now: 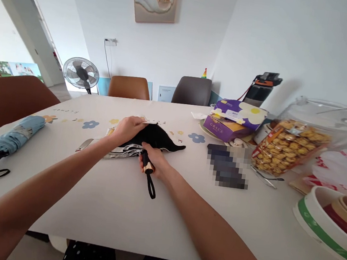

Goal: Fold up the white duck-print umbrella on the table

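A folded black umbrella (159, 139) with a silvery lining lies on the white table (114, 198) in front of me. My right hand (156, 161) is closed round its black handle with the gold band, and the wrist strap trails toward me. My left hand (127, 128) pinches the far edge of the umbrella's fabric, fingers closed on a fold. A second folded umbrella, light blue (11, 137), lies at the table's left edge, away from both hands.
To the right stand a purple box (231, 120), a clear jar of snacks (288, 146), a blurred dark item (226, 166) and stacked bowls (330, 216). Chairs (130, 86) line the far side; a fan (81, 73) stands behind.
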The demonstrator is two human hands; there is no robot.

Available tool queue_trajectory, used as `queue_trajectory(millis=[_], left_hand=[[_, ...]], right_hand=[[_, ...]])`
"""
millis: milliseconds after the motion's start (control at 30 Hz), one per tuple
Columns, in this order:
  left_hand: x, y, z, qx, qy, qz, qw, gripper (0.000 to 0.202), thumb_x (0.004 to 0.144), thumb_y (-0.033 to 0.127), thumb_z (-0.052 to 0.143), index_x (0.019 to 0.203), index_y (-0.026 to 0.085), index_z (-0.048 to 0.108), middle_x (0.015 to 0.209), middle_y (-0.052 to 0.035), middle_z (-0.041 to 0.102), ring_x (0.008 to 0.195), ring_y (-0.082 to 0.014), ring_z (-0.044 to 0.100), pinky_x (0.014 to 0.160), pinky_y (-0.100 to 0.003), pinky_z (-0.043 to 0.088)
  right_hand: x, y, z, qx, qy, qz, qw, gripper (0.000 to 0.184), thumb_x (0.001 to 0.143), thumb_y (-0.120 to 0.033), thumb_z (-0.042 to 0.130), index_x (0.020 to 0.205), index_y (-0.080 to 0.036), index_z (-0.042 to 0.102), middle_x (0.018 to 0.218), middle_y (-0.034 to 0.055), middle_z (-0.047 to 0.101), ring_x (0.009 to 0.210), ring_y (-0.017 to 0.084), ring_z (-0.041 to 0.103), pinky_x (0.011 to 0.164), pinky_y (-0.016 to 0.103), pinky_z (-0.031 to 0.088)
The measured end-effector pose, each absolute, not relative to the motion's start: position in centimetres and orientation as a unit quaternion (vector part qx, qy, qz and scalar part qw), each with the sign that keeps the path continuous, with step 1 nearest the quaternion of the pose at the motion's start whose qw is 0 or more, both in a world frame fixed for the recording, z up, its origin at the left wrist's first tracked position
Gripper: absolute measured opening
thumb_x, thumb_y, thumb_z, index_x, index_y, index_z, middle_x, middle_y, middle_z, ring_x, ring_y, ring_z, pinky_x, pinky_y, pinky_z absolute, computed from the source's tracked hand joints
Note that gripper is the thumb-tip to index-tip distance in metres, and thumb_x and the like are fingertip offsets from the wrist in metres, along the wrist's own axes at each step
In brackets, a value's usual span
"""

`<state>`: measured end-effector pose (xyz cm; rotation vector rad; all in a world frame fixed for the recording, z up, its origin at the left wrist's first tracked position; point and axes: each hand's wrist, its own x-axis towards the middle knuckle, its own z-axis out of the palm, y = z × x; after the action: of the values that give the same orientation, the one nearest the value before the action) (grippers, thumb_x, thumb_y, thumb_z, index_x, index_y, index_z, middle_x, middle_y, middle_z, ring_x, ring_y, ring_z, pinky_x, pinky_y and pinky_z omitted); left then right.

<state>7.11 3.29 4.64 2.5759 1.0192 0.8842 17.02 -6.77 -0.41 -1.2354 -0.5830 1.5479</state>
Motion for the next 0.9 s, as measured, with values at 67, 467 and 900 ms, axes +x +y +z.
queue_trajectory(millis=[67, 467, 900], left_hand=[[6.0, 3.3, 3.3, 0.887, 0.338, 0.285, 0.134, 0.027, 0.079, 0.036, 0.047, 0.087, 0.028, 0.071, 0.098, 0.0024, 0.068, 0.095, -0.0193, 0.059, 0.079, -0.027, 0.044], [8.1, 4.0, 6.0, 0.834, 0.378, 0.379, 0.136, 0.029, 0.078, 0.030, 0.044, 0.089, 0.022, 0.071, 0.092, -0.0005, 0.069, 0.088, -0.0186, 0.060, 0.078, -0.026, 0.043], [12.1, 5.0, 14.1, 0.878, 0.334, 0.337, 0.072, 0.030, 0.079, 0.038, 0.046, 0.080, 0.018, 0.068, 0.073, -0.0025, 0.063, 0.078, -0.0184, 0.058, 0.071, -0.028, 0.042]], right_hand=[[17.1, -6.8, -0.3, -0.505, -0.235, 0.649, 0.519, 0.023, 0.083, -0.038, 0.050, 0.077, -0.016, 0.045, 0.052, -0.0002, 0.053, 0.036, 0.012, 0.049, 0.030, 0.024, 0.041], [16.9, -6.7, -0.1, -0.521, -0.227, 0.639, 0.518, 0.018, 0.083, -0.032, 0.043, 0.075, -0.016, 0.042, 0.051, 0.0003, 0.051, 0.035, 0.012, 0.047, 0.029, 0.024, 0.039], [16.8, -6.9, -0.4, -0.506, -0.239, 0.645, 0.520, 0.015, 0.083, -0.031, 0.046, 0.079, -0.018, 0.040, 0.052, 0.0000, 0.052, 0.037, 0.013, 0.049, 0.030, 0.025, 0.040]])
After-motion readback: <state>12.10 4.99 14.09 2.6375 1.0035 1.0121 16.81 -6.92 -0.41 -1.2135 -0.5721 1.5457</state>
